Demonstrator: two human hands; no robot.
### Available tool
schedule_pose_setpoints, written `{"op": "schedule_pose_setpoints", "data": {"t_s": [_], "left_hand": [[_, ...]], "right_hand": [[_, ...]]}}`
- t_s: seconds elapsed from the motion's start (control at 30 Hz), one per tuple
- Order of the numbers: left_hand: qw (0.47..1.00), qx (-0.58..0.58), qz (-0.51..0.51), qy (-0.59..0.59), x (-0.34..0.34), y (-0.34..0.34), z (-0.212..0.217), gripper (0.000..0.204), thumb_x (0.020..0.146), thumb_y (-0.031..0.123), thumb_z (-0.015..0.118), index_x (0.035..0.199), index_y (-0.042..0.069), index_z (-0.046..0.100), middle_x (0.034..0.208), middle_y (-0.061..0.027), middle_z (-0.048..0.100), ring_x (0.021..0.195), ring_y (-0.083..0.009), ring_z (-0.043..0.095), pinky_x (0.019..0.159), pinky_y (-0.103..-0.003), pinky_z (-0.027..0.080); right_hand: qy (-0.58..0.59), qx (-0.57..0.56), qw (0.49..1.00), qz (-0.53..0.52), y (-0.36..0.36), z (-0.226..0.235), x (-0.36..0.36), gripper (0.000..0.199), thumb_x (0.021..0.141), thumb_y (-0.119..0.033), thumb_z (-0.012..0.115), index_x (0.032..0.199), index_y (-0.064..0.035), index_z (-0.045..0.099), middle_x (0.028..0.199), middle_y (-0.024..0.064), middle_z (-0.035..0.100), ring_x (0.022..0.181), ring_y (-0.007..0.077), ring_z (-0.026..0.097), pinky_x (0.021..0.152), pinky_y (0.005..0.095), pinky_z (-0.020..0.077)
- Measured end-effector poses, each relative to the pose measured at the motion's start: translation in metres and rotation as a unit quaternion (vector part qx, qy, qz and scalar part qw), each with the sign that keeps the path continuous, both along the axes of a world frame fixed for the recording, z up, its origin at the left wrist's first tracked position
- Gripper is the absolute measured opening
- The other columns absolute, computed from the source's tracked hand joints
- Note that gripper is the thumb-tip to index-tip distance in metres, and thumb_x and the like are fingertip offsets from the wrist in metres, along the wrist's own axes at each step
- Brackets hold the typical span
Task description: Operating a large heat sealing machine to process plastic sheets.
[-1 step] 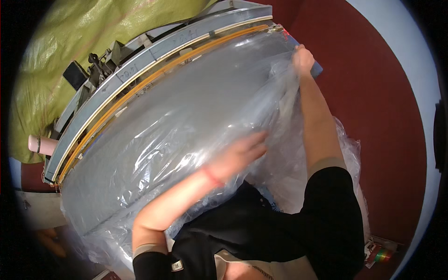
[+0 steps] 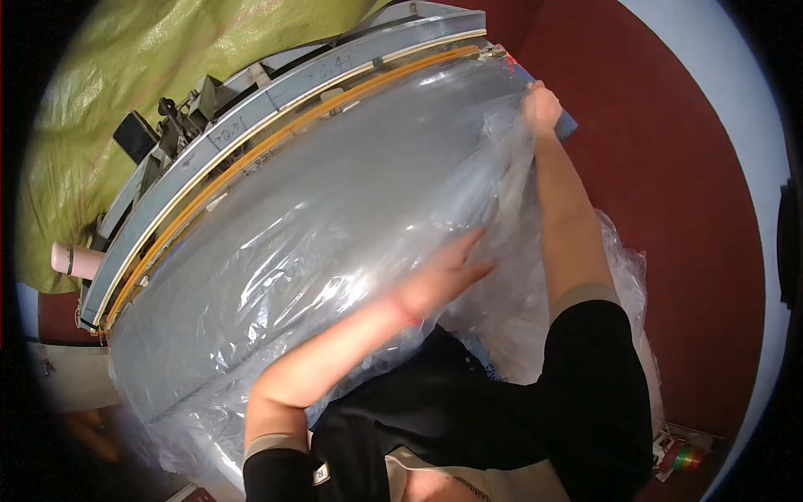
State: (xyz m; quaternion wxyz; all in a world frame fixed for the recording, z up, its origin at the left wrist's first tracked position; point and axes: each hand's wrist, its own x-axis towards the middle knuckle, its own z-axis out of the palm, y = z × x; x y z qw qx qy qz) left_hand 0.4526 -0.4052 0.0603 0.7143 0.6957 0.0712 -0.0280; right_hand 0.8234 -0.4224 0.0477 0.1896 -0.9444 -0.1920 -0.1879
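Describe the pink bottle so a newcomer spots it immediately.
Find the long grey rail arcing across the upper left, beyond the clear plastic sheet. Follow it down to its lower left end, where the pink bottle shows beside it, next to the yellow-green tarp. Its smooth, pale pink body with a dark ring sets it apart from the grey metal and wrinkled tarp.

Left fingers (image 2: 475, 273) blurred, right fingers (image 2: 539, 94) partly hidden, black shirt (image 2: 418, 381) cut off below.
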Motion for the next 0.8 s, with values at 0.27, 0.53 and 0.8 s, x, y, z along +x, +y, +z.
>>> {"op": "schedule_pose_setpoints", "data": {"t_s": [0.27,0.53,0.8], "left_hand": [[0.966,-0.110,-0.214,-0.092,0.004,0.001,0.029,0.029,0.078,0.019,0.058,0.099,-0.001,0.056,0.094,-0.0099,0.059,0.082,-0.0189,0.057,0.075,-0.030,0.044],[0.938,0.133,0.009,-0.320,-0.309,0.024,0.069,0.029,0.081,0.021,0.052,0.100,0.000,0.057,0.101,-0.0165,0.055,0.093,-0.0243,0.053,0.082,-0.036,0.041],[0.768,0.428,0.449,-0.160,-0.565,0.109,0.105,0.026,0.082,0.015,0.052,0.102,-0.001,0.056,0.102,-0.0140,0.055,0.094,-0.0216,0.052,0.083,-0.032,0.041]], "right_hand": [[-0.024,-0.005,1.000,-0.003,-0.007,-0.006,0.007,0.030,0.085,-0.031,0.040,0.089,-0.0049,0.055,0.082,0.0201,0.059,0.082,0.0360,0.057,0.070,0.0453,0.0431],[-0.035,-0.028,0.999,-0.006,0.000,-0.001,-0.003,0.030,0.083,-0.032,0.042,0.088,-0.0069,0.057,0.086,0.0171,0.060,0.084,0.0337,0.057,0.072,0.0443,0.0440],[-0.018,-0.050,0.998,-0.014,-0.008,-0.008,0.010,0.033,0.085,-0.038,0.037,0.101,-0.0156,0.055,0.091,0.0166,0.059,0.087,0.0353,0.055,0.070,0.0464,0.0428]]}}
